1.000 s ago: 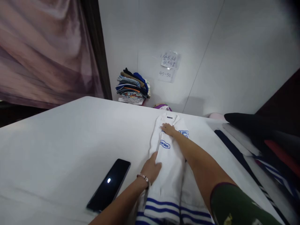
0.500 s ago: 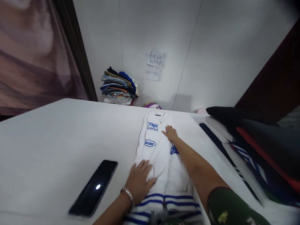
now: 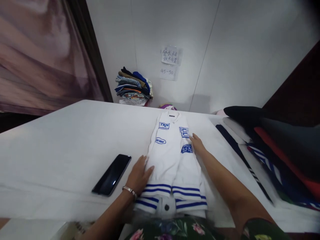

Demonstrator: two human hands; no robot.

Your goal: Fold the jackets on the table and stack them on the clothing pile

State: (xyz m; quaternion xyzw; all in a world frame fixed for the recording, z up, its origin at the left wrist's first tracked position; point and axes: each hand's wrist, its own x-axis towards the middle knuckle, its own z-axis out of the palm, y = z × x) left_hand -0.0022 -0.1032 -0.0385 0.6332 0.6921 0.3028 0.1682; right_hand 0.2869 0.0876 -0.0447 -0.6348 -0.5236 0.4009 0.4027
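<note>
A white jacket [image 3: 162,163] with blue lettered patches and blue-striped ribbed hems lies folded narrow and lengthwise, its collar at the far edge of the table. At its left side rests my left hand [image 3: 139,174], wearing a bracelet, thumb and fingers apart against the cloth. My right hand [image 3: 199,145] is at the jacket's right edge, beside the lower right patch, with its fingers extended and partly turned from view. Neither hand visibly grips the fabric.
A dark phone [image 3: 112,175] lies left of the jacket on the white table [image 3: 62,146]. Folded garments [image 3: 280,146] are piled along the right. Behind the table stands a stack of clothes [image 3: 133,86], and paper notes [image 3: 170,63] hang on the wall.
My right hand has gone from lying on the jacket's front to its right edge, uncovering patches. My left hand has shifted to the left edge. The view has tilted down slightly.
</note>
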